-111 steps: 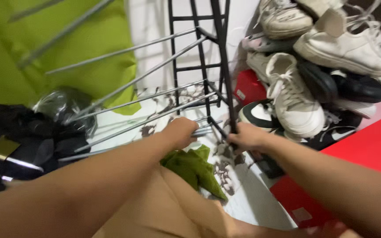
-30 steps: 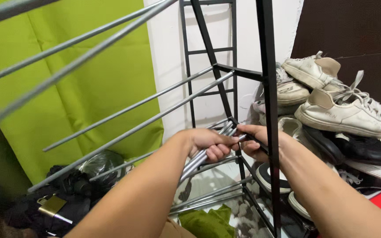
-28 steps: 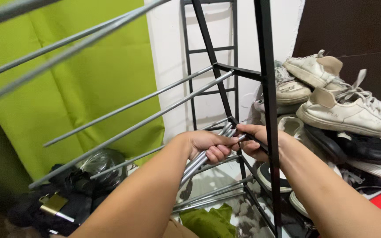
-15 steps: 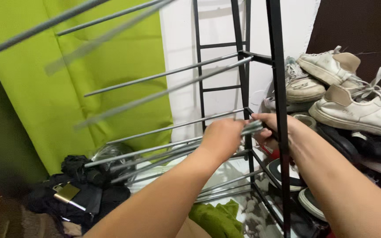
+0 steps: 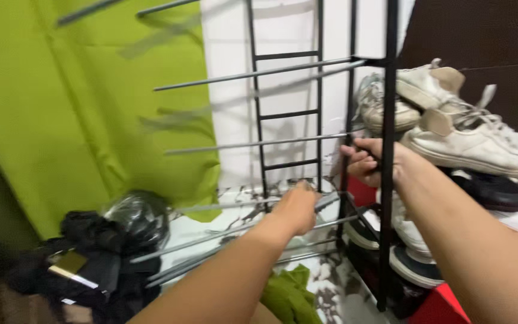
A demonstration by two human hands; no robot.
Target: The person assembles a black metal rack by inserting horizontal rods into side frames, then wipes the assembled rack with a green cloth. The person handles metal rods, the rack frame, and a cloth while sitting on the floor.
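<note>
- Forearms reach in from the bottom edge of the head view, both stretched toward a black metal rack frame (image 5: 387,180)
- Green cloth (image 5: 288,295) lies crumpled on the floor just below the left forearm, nearest to the camera
- Left hand (image 5: 295,208) is curled around the near end of a grey metal rod (image 5: 211,237); its fingers are wrapped over the rod, so it is clamped on it
- That rod has its long axis running from low on the left up to the right, its right end pointing at the lower part of the frame; a few more rods lie beside it at much the same slant
- Right hand (image 5: 369,162) is closed around the black upright of the frame, higher than the left hand and a little farther off; the two hands are apart
- Dark heap of bags and a shiny black helmet-like thing (image 5: 134,215) sit on the floor at the left, under the free ends of the rods
- White sneakers (image 5: 469,138) are piled to the right of the frame, with dark shoes beneath them
- Higher rods (image 5: 253,73) stick out leftward from the frame, nearly level, rising slightly to the right
- Green curtain (image 5: 85,108) and a white wall stand farthest back
</note>
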